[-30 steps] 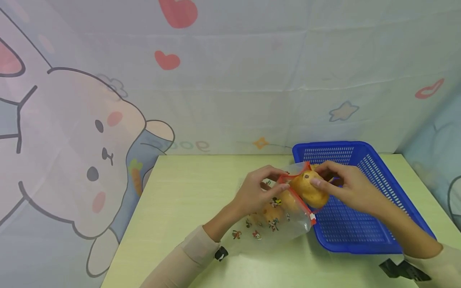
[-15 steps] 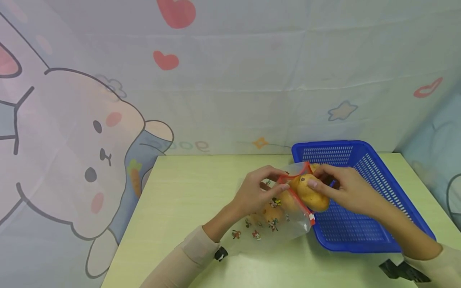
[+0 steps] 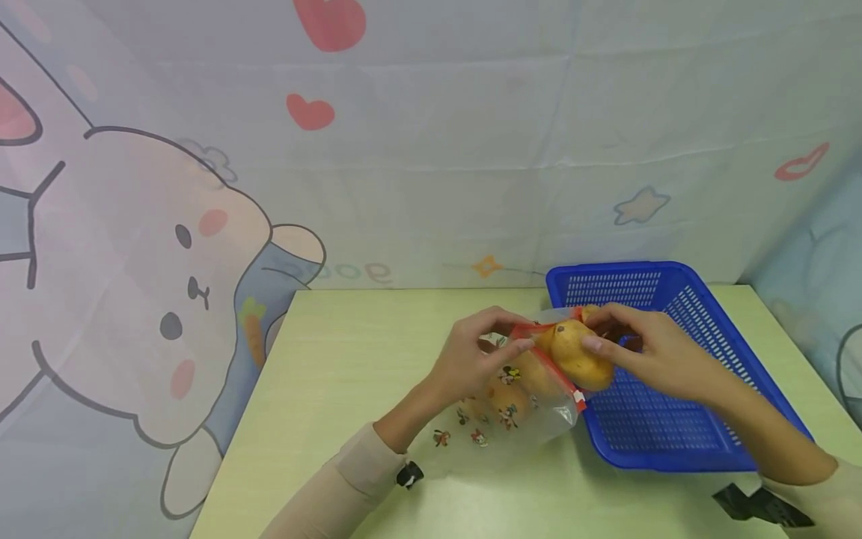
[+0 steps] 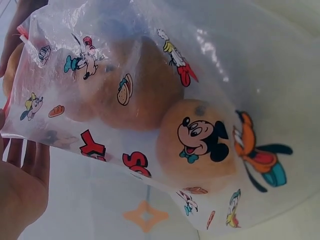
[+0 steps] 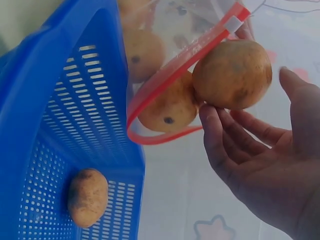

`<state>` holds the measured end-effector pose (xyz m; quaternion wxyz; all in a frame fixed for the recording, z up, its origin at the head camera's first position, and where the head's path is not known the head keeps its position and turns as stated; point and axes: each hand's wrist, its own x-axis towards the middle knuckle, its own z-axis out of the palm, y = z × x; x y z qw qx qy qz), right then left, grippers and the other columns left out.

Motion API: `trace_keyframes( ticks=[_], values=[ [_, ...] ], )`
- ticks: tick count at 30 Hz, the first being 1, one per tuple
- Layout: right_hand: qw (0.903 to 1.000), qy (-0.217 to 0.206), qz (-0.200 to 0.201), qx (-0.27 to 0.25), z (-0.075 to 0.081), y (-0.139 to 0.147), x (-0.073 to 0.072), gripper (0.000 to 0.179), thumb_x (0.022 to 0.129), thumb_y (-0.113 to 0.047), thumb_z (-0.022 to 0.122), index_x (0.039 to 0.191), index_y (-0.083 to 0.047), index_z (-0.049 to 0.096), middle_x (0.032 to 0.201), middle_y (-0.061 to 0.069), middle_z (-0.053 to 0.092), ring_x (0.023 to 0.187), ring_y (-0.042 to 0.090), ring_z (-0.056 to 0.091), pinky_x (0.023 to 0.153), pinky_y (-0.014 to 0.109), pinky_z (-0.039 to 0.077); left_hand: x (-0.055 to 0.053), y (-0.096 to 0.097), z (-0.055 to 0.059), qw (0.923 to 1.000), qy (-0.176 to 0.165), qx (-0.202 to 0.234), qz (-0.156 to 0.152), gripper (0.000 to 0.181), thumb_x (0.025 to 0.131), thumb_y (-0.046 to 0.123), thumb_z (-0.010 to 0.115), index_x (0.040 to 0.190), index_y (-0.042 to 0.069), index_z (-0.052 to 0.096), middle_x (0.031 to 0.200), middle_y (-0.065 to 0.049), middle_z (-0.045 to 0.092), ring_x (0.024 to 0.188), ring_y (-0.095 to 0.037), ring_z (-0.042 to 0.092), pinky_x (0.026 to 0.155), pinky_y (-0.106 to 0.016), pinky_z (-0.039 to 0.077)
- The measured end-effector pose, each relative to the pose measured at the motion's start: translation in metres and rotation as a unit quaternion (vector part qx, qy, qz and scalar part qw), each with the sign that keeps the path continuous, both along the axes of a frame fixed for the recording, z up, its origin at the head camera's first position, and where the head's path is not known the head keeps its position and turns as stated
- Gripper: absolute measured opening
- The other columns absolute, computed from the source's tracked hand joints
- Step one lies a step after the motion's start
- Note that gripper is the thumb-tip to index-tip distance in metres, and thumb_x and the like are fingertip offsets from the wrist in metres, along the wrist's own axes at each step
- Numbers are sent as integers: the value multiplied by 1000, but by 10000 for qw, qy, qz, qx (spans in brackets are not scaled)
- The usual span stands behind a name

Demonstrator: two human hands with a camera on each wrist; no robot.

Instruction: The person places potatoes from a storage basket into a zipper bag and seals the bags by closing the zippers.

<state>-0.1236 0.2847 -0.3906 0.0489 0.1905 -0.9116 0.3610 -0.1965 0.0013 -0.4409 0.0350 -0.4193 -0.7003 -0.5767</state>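
My left hand [image 3: 474,355] pinches the red-edged mouth of a clear zip bag [image 3: 548,423] printed with cartoon characters. Several yellow-brown pears show through its plastic, two of them large in the left wrist view. My right hand [image 3: 656,348] holds a pear [image 3: 581,359] at the bag's mouth, thumb on the near side in the head view. Seen from the right wrist, that pear [image 5: 232,75] rests over my fingertips, just outside the red zip strip [image 5: 175,75]. Another pear [image 5: 169,110] sits inside the mouth behind the strip.
A blue plastic basket [image 3: 703,457] with slotted walls stands right of the bag, its left rim close to the bag's mouth. One pear [image 5: 87,197] lies in it. A printed cloth [image 3: 438,187] hangs behind the pale table [image 3: 364,337].
The held pear has turned slightly and shifted a little left toward the bag. My left hand and the bag's mouth have moved slightly left.
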Motion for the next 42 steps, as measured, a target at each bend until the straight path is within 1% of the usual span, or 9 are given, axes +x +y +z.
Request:
trace_keyframes(
  ticks=[8, 13, 18, 21, 26, 29, 35, 39, 42],
  values=[
    [9993, -115, 278, -227, 1, 7, 2, 34, 103, -18, 72, 136, -12, 66, 122, 2, 72, 102, 13, 70, 84, 24, 62, -4, -7, -7, 9992, -294, 218, 145, 22, 100, 11, 76, 121, 13, 74, 107, -1, 74, 95, -13, 71, 63, -32, 65],
    [9986, -260, -18, -459, -2, 21, 0, 27, 107, -17, 67, 133, -9, 67, 121, 10, 72, 100, 12, 70, 82, 24, 62, -5, -8, -9, 9991, -335, 240, 96, 21, 101, 12, 76, 122, 13, 74, 108, -1, 74, 96, -13, 72, 64, -33, 65],
    [9925, -1034, -352, -544, -12, 41, -2, 31, 112, -26, 58, 131, -2, 63, 113, 14, 72, 93, 17, 71, 76, 30, 63, -4, -8, -9, 9989, -376, 249, 96, 21, 100, 11, 76, 121, 14, 74, 107, -1, 74, 94, -14, 71, 62, -34, 65],
    [9797, -1893, -56, -654, -24, 52, 0, 36, 114, -23, 52, 135, 6, 57, 118, 17, 70, 98, 24, 70, 79, 36, 64, -3, -8, -8, 9990, -391, 222, 77, 22, 101, 13, 76, 122, 14, 74, 106, -1, 74, 94, -13, 71, 60, -33, 64],
    [9459, -2952, 621, -1191, -42, 49, 7, 42, 115, -19, 48, 143, 13, 48, 123, 25, 66, 103, 36, 70, 84, 44, 64, -1, -9, -5, 9990, -391, 174, 112, 22, 100, 15, 77, 123, 14, 74, 107, 1, 74, 94, -12, 71, 61, -33, 64],
    [9364, -3102, 620, -1517, -46, 41, 8, 45, 115, -22, 49, 144, 12, 46, 120, 27, 66, 103, 39, 71, 85, 46, 64, -2, -10, -4, 9991, -352, 159, 157, 22, 100, 15, 77, 123, 14, 73, 108, 1, 74, 96, -12, 71, 63, -34, 64],
    [9185, -3296, 151, -2181, -58, 29, 4, 52, 114, -25, 51, 147, 14, 40, 117, 22, 68, 100, 34, 71, 84, 43, 64, -3, -12, -5, 9991, -356, 147, 199, 22, 100, 16, 77, 122, 14, 73, 108, 1, 74, 97, -11, 71, 64, -34, 65],
    [9080, -3294, -211, -2580, -63, 22, 4, 43, 113, -20, 51, 142, 10, 44, 110, 15, 70, 94, 27, 71, 81, 38, 64, -2, -12, -4, 9990, -388, 165, 164, 22, 101, 15, 77, 122, 14, 73, 108, 1, 74, 97, -12, 71, 65, -35, 65],
    [9058, -3177, -522, -2753, -62, 16, 3, 31, 111, -17, 54, 132, 5, 49, 102, 12, 69, 88, 24, 69, 78, 35, 63, -2, -14, -3, 9990, -347, 238, 181, 22, 100, 13, 76, 123, 13, 73, 109, 0, 74, 98, -13, 72, 65, -34, 65]
  ],
)
